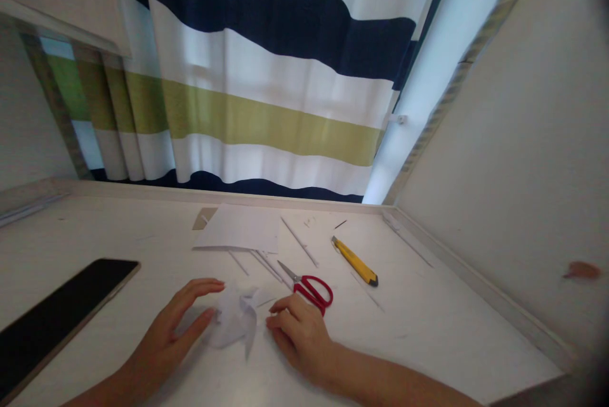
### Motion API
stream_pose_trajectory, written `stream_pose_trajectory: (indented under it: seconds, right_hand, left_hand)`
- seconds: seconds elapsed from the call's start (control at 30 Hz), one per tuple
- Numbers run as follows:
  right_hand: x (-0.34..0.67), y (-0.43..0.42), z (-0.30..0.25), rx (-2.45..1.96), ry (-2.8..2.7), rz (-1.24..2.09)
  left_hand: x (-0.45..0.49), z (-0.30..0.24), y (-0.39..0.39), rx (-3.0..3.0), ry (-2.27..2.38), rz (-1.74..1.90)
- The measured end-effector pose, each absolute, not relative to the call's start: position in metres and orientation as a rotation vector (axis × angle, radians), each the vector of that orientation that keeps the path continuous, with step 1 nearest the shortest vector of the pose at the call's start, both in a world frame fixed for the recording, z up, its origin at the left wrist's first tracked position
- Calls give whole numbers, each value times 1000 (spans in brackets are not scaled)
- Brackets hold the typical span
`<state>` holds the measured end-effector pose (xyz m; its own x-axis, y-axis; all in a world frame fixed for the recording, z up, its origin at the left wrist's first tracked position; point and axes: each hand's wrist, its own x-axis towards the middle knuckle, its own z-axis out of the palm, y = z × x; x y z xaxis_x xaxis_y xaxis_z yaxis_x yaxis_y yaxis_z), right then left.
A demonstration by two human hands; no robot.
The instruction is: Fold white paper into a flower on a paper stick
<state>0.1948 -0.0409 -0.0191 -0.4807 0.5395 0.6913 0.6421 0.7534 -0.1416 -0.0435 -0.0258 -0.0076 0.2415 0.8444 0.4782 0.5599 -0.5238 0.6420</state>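
A crumpled, folded piece of thin white paper (235, 318) lies on the white table between my two hands. My left hand (178, 318) is at its left side, thumb and fingers spread apart, the thumb tip at the paper's edge. On the other side, my right hand (304, 340) rests on the table with its fingers curled together; what they hold, if anything, is hidden. Just beyond my right hand lie scissors (311, 290) with red handles, blades pointing away to the left. Farther right is a yellow utility knife (354, 261).
A flat white sheet (242, 229) lies toward the back, partly over a beige card (202, 218). Thin white paper sticks (299, 242) are scattered around it. A dark-screened phone (61, 318) occupies the left. Raised edges, a wall and a striped curtain (266, 109) bound the table.
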Motion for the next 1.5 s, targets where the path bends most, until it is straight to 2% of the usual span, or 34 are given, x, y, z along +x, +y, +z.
stream_pose_trajectory:
  seconds: [0.37, 0.6, 1.2, 1.5]
  right_hand:
    - [200, -41, -20, -827, -2281, -26]
    - [203, -44, -21, -828, -2345, 13]
    - [203, -44, -22, -785, -2341, 34]
    - [204, -44, -24, -745, -2268, 24]
  left_hand:
    - [-48, -9, -24, 2079, 1343, 883]
    - [-54, 3, -19, 2226, 1293, 632]
    - [-44, 15, -26, 2278, 1100, 659]
    - [-34, 18, -35, 1956, 1143, 667]
